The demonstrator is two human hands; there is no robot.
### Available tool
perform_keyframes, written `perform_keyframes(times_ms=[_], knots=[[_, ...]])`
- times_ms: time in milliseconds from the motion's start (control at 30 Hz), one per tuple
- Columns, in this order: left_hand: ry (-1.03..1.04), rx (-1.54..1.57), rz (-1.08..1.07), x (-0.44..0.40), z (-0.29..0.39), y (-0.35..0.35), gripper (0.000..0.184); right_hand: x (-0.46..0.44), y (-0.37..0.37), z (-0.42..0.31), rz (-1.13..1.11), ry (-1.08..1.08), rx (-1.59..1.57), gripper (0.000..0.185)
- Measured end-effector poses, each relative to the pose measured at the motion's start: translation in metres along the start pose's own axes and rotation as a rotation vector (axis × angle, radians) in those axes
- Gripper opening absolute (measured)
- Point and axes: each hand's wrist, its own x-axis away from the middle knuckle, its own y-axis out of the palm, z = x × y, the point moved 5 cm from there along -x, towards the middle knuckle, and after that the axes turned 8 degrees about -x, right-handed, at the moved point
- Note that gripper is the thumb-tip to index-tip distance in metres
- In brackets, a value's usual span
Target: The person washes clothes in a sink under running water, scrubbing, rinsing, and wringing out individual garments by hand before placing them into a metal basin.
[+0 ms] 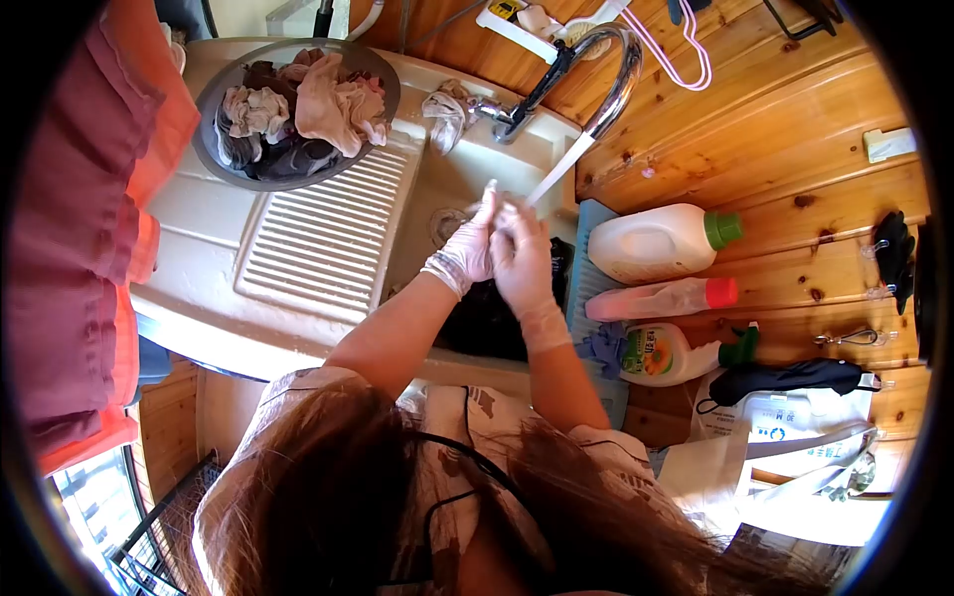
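Observation:
My left hand and my right hand, both in thin whitish gloves, are pressed together over the sink basin. The fingers overlap and blur, so anything between them cannot be made out. Beside them, water runs from the curved chrome faucet. Dark wet cloth lies in the basin below my hands. A small light cloth rests on the sink's back ledge, left of the faucet base.
A round grey basin of mixed clothes stands on the sink's left side, behind the ribbed washboard. Right of the sink lie a white bottle with a green cap, a pink bottle and a spray bottle. Wooden walls rise behind.

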Motion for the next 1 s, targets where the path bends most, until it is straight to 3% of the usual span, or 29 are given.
perform_keyframes(times_ms=[33,100,133,200,233,300,333,367,400,433,467,533,567,633,667,700,733,800,833,933,967,1000], knots=[[0.012,0.000,0.041,-0.002,-0.001,-0.008,0.049,0.010,0.002,-0.004,-0.047,-0.136,0.154,0.015],[0.031,-0.009,0.124,-0.001,0.000,-0.020,0.031,0.025,-0.007,0.002,-0.139,-0.066,0.143,0.018],[0.014,0.063,0.236,0.006,0.002,-0.017,0.022,0.030,-0.010,0.028,-0.084,0.295,-0.536,0.018],[-0.134,0.155,0.109,0.014,-0.002,-0.008,0.022,0.039,-0.018,0.071,0.283,0.640,-0.947,0.024],[-0.151,0.256,0.030,0.018,-0.006,0.000,0.022,0.042,-0.016,0.085,0.425,0.692,-1.111,0.037],[-0.183,0.455,-0.134,0.029,-0.016,0.026,0.023,0.046,0.015,0.083,0.294,0.799,-1.639,0.047],[-0.045,0.397,-0.083,0.037,-0.016,0.043,0.025,0.049,0.030,0.077,0.218,0.841,-1.903,0.053],[-0.095,0.480,-0.176,0.040,-0.025,0.049,0.030,0.048,0.043,0.074,0.337,0.876,-2.270,0.062],[-0.142,0.568,-0.268,0.042,-0.033,0.055,0.035,0.048,0.049,0.068,0.331,0.786,-2.375,0.067],[-0.008,0.629,-0.162,0.035,-0.043,0.041,0.039,0.043,0.053,0.054,0.317,0.695,-2.479,0.072],[0.132,0.682,-0.061,0.035,-0.046,0.044,0.044,0.033,0.043,0.022,0.187,0.512,-2.307,0.072],[-0.286,0.633,-0.059,0.065,-0.046,0.070,0.047,0.034,0.030,0.024,0.085,0.407,-2.329,0.062],[-0.320,0.654,-0.021,0.070,-0.047,0.080,0.042,0.032,0.020,0.028,0.030,0.348,-2.333,0.058],[-0.385,0.592,-0.087,0.077,-0.046,0.093,0.038,0.020,0.009,0.042,-0.180,0.444,-2.275,0.049],[-0.418,0.564,-0.118,0.081,-0.046,0.097,0.036,0.011,-0.003,0.032,-0.201,0.563,-2.068,0.038],[-0.420,0.362,-0.160,0.080,-0.042,0.099,0.034,0.002,-0.016,0.021,-0.242,0.674,-1.866,0.028],[-0.446,0.054,-0.045,0.081,-0.036,0.104,0.019,-0.006,-0.024,0.015,-0.216,0.696,-1.652,0.026],[-0.554,-0.208,-0.035,0.072,-0.033,0.087,0.027,-0.021,-0.030,0.016,-0.169,0.720,-1.229,0.024],[-0.509,-0.561,0.088,0.075,-0.023,0.094,0.025,-0.026,-0.027,0.012,-0.230,0.677,-1.118,0.023],[-0.591,-1.019,0.113,0.054,-0.017,0.035,0.021,-0.015,0.014,0.039,-0.387,0.768,-1.069,0.011],[-0.545,-1.584,0.365,0.043,-0.010,0.022,0.016,-0.011,0.024,0.040,-0.274,0.740,-1.054,0.012],[-0.292,-1.821,0.264,0.038,-0.007,0.018,0.017,-0.005,0.032,0.047,-0.221,0.686,-0.844,0.013]])
